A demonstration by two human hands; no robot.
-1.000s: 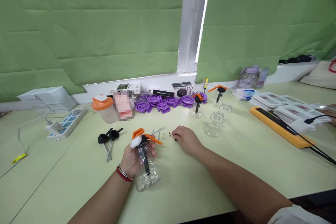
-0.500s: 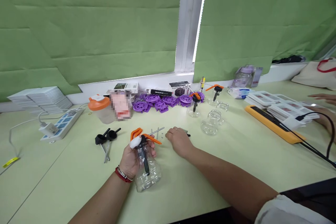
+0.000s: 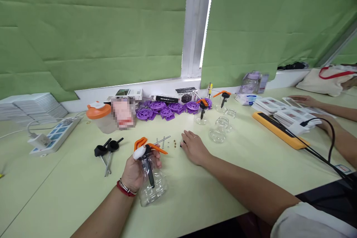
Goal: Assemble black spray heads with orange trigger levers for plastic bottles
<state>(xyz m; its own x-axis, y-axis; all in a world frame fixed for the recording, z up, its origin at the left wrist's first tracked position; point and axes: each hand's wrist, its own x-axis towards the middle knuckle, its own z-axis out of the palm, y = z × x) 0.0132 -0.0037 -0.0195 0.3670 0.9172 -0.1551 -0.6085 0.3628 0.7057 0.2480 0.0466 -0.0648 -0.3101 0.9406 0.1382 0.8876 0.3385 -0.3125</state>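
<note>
My left hand is closed around the neck of a clear bottle that leans slightly. Its black pump head carries an orange lever, a white knob and a thin metal rod. A black tube hangs inside the bottle. My right hand lies palm down on the table, fingers stretched and slightly apart, over a small dark part that shows only at its edge. Left of these fingers lie several tiny brass pieces and metal pins. An orange lever part shows behind the bottle.
Two black cups with metal rods lie left. Clear bottles, two with orange-levered heads, stand behind my right hand. Purple wheel-shaped parts line the back. A yellow power strip, cables and a co-worker's hands are at right.
My right hand has shifted right relative to the loose parts, uncovering the brass pieces and covering the spring that showed beside it. My left hand keeps the bottle. The view has turned slightly right.
</note>
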